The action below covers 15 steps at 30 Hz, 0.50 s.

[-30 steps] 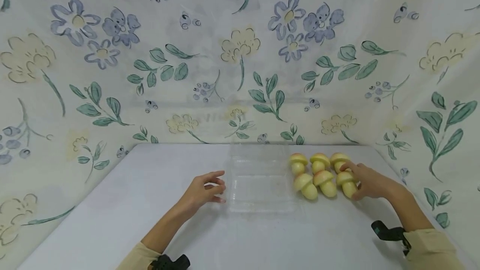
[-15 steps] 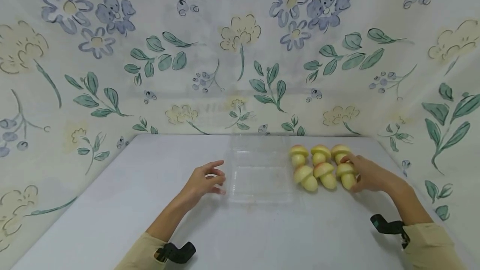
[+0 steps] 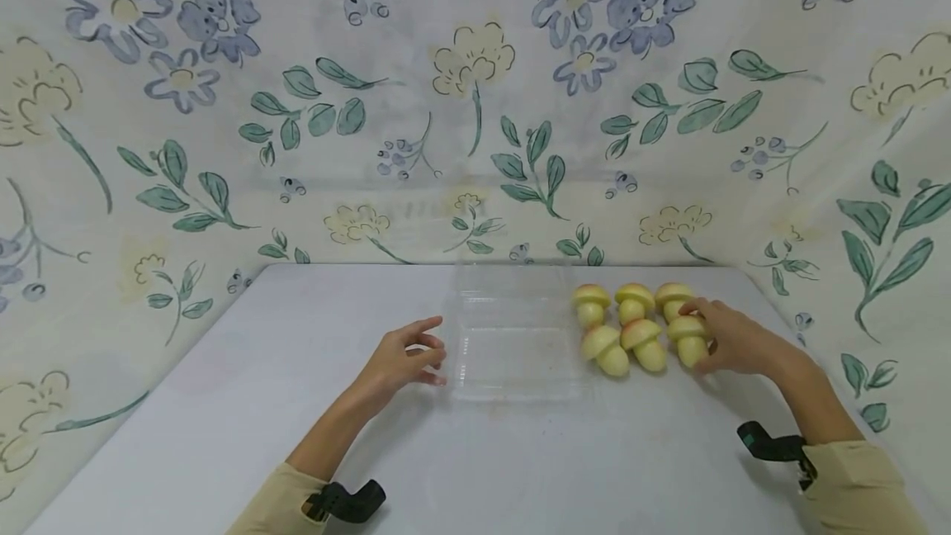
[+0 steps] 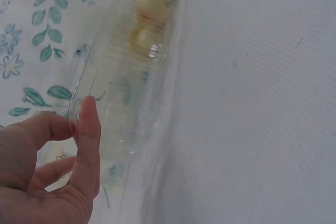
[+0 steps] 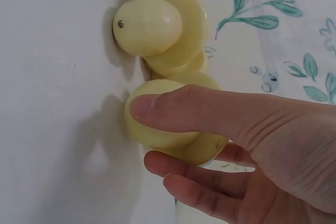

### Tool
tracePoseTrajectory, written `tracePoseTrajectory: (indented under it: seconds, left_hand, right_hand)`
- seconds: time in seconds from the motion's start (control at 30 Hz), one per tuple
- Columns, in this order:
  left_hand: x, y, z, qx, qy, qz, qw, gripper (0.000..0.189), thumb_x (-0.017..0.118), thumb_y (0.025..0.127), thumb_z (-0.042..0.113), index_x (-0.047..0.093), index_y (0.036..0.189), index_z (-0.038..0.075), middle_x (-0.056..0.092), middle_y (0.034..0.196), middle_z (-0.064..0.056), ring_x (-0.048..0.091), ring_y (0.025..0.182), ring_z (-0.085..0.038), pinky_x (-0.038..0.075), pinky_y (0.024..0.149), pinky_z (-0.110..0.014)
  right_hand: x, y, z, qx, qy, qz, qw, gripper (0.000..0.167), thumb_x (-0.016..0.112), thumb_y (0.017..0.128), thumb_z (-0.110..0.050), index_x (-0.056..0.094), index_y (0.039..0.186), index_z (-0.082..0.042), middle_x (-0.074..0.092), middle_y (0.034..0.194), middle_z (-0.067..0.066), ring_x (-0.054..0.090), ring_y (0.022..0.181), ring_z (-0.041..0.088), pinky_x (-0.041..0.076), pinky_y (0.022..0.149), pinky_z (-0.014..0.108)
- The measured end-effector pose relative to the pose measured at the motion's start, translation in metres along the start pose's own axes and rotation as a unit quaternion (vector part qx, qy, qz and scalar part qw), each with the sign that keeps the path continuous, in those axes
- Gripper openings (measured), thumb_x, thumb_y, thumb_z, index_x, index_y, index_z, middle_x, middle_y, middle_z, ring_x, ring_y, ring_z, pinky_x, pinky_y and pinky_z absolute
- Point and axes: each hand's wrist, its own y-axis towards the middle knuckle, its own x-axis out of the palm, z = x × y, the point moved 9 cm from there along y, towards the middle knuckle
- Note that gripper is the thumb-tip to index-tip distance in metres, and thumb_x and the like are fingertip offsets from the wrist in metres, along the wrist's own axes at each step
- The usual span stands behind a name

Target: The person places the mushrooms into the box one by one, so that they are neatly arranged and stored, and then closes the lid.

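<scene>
My right hand (image 3: 735,341) is at the front right toy mushroom (image 3: 689,341), pale yellow with a rounded cap. In the right wrist view the thumb presses on its stem end (image 5: 157,119), while other fingers curl at its far side. Several matching mushrooms, some with a reddish tint on the cap, lie beside it in two rows, such as the front left one (image 3: 605,351). My left hand (image 3: 401,362) holds its loosely bent, spread fingers by the left edge of a clear plastic container (image 3: 520,362). In the left wrist view its fingertips are right at the container's rim (image 4: 73,114).
The container's hinged lid (image 3: 513,287) stands folded back behind its base. Under everything is a white table (image 3: 475,461). A floral cloth (image 3: 475,172) hangs at the table's far edge and along both sides. Each wrist carries a black camera mount.
The head view has tilted slightly, so everything sits higher in it. The mushroom under my right hand stands a little straighter. My left hand stays beside the container.
</scene>
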Motion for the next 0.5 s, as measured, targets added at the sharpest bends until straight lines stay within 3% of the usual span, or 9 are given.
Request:
tracePoseTrajectory:
  seconds: [0.3, 0.5]
  left_hand:
    - [0.000, 0.002, 0.003, 0.011, 0.006, 0.001, 0.9999, 0.060, 0.063, 0.092, 0.006, 0.041, 0.148, 0.005, 0.056, 0.112, -0.017, 0.063, 0.090, -0.025, 0.063, 0.071, -0.033]
    - [0.002, -0.001, 0.001, 0.011, -0.006, -0.008, 0.9999, 0.062, 0.064, 0.092, 0.009, 0.040, 0.149, 0.005, 0.055, 0.113, -0.017, 0.063, 0.092, -0.026, 0.063, 0.072, -0.033]
  right_hand:
    - [-0.010, 0.000, 0.003, -0.012, 0.000, 0.019, 0.9997, 0.076, 0.083, 0.071, -0.013, 0.042, 0.133, 0.003, 0.053, 0.115, 0.025, 0.057, 0.083, 0.018, 0.050, 0.067, 0.025]
    - [-0.009, -0.002, 0.003, -0.009, 0.033, 0.020, 0.9992, 0.077, 0.083, 0.072, -0.013, 0.041, 0.135, 0.003, 0.052, 0.119, 0.026, 0.060, 0.085, 0.017, 0.053, 0.067, 0.023]
